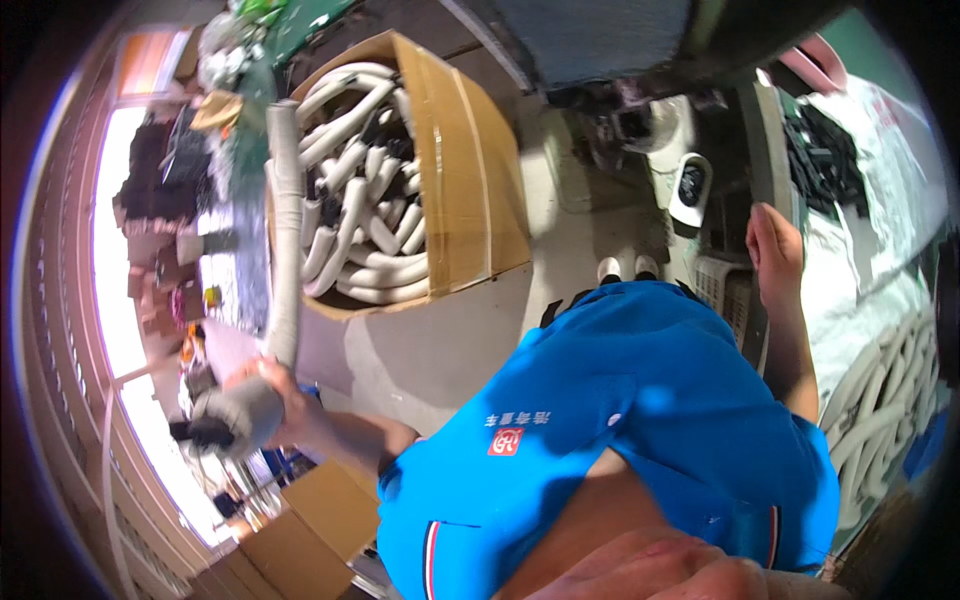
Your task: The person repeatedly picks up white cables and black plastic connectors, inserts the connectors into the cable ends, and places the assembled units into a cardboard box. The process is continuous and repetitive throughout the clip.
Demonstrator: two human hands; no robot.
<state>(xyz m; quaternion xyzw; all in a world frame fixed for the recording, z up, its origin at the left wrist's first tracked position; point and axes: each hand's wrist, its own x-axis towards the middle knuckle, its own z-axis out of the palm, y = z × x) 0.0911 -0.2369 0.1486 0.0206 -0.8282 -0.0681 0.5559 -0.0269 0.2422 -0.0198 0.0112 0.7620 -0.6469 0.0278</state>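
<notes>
My left hand [270,385], out to the left, is closed around a long, curved, light grey padded tube [287,230]. One end of the tube points toward me and shows a black piece in its opening; the other end reaches up past a cardboard box [470,170]. In that box lies a heap of similar pale curved tubes [380,230], some with black ends. On the right, my right hand [775,245] is curled closed beside the edge of a work table [770,150]. Whether anything is inside its fingers is hidden.
On the right-hand table lie black parts [825,155] on white sheeting [870,240] and a pile of pale tubes [880,410]. A dark machine [610,45] overhangs the front. Below it are a white pedal-like object [690,190] and a plastic crate [725,290]. Cardboard [310,520] stands at lower left.
</notes>
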